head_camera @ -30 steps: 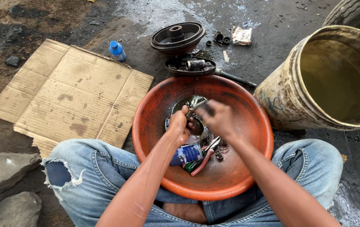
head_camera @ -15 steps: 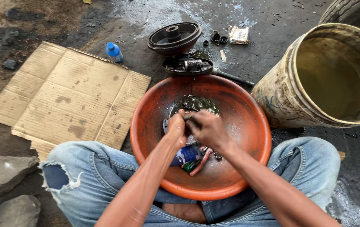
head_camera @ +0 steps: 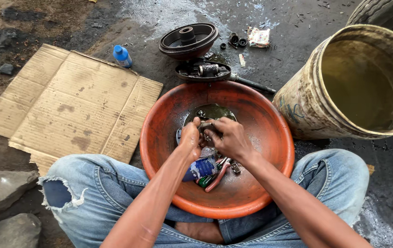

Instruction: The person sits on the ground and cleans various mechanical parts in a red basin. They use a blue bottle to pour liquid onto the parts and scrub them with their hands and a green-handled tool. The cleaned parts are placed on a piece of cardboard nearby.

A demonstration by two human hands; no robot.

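Note:
I sit cross-legged with an orange basin point(head_camera: 270, 138) between my knees. My left hand point(head_camera: 190, 136) and my right hand point(head_camera: 229, 137) meet over its middle, both closed around a small dark metal part point(head_camera: 207, 126) held just above a pool of dirty liquid point(head_camera: 212, 111). Under my wrists lie a blue pouch point(head_camera: 201, 168), red-handled pliers point(head_camera: 218, 177) and small metal pieces. How the fingers grip the part is partly hidden.
A round black drum-shaped part point(head_camera: 188, 39) and a black plate with an axle point(head_camera: 204, 71) lie beyond the basin. A large dirty bucket of murky liquid point(head_camera: 362, 82) stands right. Flattened cardboard point(head_camera: 72, 105), a blue-capped bottle point(head_camera: 123, 56) and stones point(head_camera: 3, 202) lie left.
Both hands have drawn closer together and shifted slightly back toward me over the basin's middle, still working the small part. The view has tilted a little.

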